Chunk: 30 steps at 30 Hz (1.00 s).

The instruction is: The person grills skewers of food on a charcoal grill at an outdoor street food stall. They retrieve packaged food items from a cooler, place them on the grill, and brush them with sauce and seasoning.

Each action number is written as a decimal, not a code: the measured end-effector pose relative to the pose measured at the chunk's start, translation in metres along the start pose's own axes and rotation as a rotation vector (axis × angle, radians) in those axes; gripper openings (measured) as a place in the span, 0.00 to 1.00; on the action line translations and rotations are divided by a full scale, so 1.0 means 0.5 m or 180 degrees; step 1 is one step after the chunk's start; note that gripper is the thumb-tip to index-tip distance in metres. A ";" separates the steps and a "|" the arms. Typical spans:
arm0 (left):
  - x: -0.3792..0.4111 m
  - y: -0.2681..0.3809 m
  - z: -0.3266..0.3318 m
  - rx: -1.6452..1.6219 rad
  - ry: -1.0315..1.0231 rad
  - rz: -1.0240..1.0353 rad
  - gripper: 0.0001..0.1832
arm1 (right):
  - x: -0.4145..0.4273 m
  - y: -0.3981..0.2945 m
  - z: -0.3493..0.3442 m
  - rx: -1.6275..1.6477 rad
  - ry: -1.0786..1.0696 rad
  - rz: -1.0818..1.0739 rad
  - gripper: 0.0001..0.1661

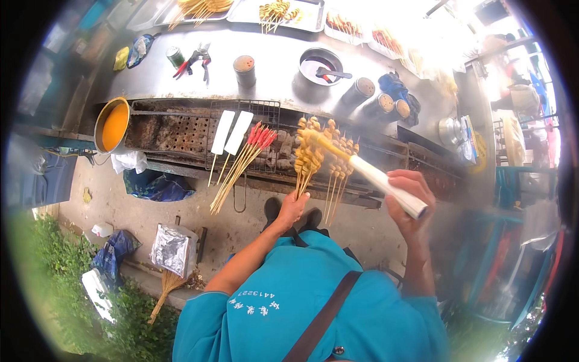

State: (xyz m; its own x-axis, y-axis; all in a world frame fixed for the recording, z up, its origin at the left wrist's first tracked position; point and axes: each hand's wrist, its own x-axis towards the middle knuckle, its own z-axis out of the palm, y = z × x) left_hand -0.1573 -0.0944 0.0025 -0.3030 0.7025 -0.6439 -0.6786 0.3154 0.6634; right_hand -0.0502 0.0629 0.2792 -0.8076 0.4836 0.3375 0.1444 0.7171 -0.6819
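Note:
My left hand (293, 210) grips the sticks of a bunch of spiral-cut food skewers (308, 158), held over the charcoal grill. In my right hand (410, 201) is a brush with a thick pale handle (382, 181); its yellowish head lies against the upper part of that bunch. Just right of the bunch, more skewers (341, 156) with small rounded pieces lie across the grill, partly behind the brush. On the wire rack to the left are two white slab-like skewers (239, 133) and a fan of red-tipped skewers (262, 135).
A pot of orange sauce (115, 126) stands at the grill's left end. Behind the grill, the steel counter (271, 86) holds shaker cans (244, 70), a bowl with a dark utensil (320, 67), red-handled tools (194, 62) and trays of skewers (277, 13). A foil-covered box (173, 249) is on the left.

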 end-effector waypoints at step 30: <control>0.022 -0.021 -0.006 0.1054 0.0636 0.1155 0.15 | -0.038 0.039 -0.001 0.0312 0.0690 0.0553 0.13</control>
State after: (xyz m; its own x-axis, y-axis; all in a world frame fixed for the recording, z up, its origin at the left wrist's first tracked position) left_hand -0.1555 -0.0920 -0.0124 -0.6226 0.6788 -0.3893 -0.2686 0.2819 0.9211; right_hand -0.0318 0.0680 0.2599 -0.6332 0.6984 0.3337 0.2055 0.5673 -0.7974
